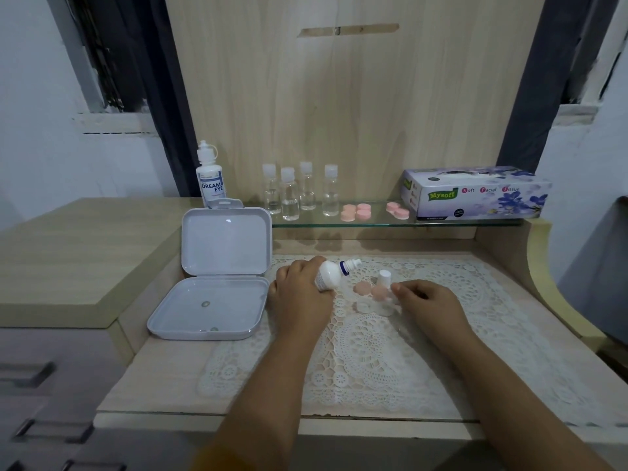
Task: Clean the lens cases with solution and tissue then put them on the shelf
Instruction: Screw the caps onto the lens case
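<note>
My left hand [299, 294] grips a small white solution bottle [331, 275], tilted with its nozzle pointing right. Just beyond the nozzle, a pink lens case [370, 290] lies on the lace mat [373, 351] with a small clear bottle [384, 283] and a clear cap [363, 305] beside it. My right hand [428, 300] rests at the case's right side, fingers curled toward it; whether they pinch it is unclear. More pink lens cases [356, 212] [397, 209] sit on the glass shelf [339, 224]. The tissue box [475, 193] stands at the shelf's right end.
An open white plastic box [217, 277] sits left of my left hand. A larger Dream Eye solution bottle [210, 178] stands behind it. Several small clear bottles [299, 193] line the shelf. A raised wooden top with drawers lies to the left.
</note>
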Demonstrator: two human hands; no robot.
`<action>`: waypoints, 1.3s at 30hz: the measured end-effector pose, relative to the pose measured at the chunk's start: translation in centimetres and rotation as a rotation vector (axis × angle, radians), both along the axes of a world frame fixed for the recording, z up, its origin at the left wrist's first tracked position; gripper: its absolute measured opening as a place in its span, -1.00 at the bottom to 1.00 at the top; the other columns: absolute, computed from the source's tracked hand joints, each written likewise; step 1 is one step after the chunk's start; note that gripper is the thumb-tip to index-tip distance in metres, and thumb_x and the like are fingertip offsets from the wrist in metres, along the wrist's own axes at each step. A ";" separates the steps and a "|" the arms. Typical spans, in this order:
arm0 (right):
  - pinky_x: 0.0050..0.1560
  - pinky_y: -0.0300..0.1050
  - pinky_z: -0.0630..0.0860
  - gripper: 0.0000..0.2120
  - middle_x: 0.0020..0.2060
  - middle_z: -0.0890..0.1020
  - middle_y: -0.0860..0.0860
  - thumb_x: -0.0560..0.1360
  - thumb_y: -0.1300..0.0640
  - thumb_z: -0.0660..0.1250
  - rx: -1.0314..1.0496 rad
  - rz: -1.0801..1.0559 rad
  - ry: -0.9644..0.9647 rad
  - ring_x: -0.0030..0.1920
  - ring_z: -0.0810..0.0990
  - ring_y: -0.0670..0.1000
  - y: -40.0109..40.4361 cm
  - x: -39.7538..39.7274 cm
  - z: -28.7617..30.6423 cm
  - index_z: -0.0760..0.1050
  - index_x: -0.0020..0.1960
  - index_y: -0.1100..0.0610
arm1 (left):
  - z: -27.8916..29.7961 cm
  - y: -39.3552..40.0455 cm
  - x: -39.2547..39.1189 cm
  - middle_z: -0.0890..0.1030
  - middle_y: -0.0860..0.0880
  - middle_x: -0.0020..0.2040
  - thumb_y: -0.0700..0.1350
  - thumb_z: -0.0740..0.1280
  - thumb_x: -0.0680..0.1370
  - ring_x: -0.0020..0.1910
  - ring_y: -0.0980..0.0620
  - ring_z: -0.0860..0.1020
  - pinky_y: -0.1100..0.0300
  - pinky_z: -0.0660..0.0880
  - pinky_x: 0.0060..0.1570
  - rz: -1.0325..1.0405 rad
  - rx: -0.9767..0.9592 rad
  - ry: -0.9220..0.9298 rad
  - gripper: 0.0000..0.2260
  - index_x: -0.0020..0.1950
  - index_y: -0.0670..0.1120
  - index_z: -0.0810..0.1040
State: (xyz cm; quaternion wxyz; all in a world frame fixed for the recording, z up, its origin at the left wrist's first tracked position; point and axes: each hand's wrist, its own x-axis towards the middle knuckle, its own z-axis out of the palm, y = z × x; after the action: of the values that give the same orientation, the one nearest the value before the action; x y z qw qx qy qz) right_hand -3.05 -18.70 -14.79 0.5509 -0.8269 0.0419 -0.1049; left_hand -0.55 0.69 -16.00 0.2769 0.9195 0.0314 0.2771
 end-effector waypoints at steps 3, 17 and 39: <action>-0.20 -0.16 0.45 -0.82 -0.26 0.63 -0.02 0.55 0.07 0.31 0.093 -0.041 0.071 -0.23 0.57 -0.03 -0.6 0.7 0.5 0.63 -0.05 0.15 | 0.0 0.0 0.1 0.52 0.13 0.11 -0.04 0.41 0.41 0.14 0.02 0.37 0.05 0.35 0.12 -0.007 -0.010 0.014 -0.58 0.25 0.18 0.46; 0.07 -0.10 0.45 -0.62 0.26 0.54 0.05 0.58 0.18 0.18 -0.724 0.095 0.081 0.18 0.52 0.06 1.0 3.9 2.4 0.43 0.37 -0.02 | -0.1 0.1 0.1 0.52 0.16 0.09 -0.06 0.40 0.39 0.12 0.03 0.37 0.03 0.38 0.10 -0.004 -0.016 0.018 -0.57 0.23 0.20 0.45; -0.23 -0.24 0.49 -0.74 -0.17 0.67 -0.07 0.53 0.32 0.29 -0.036 0.211 -0.152 -0.23 0.60 -0.12 2.0 3.2 3.0 0.57 0.09 0.02 | 0.0 0.0 -0.1 0.51 0.16 0.10 -0.04 0.41 0.41 0.13 0.05 0.36 0.10 0.31 0.10 -0.003 0.029 0.000 -0.57 0.25 0.21 0.46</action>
State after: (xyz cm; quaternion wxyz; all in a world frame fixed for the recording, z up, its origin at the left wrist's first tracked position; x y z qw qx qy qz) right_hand 0.18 -16.67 -11.76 0.5453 -0.8262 -0.0892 -0.1097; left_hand -0.68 0.70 -15.98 0.2642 0.9235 0.0262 0.2771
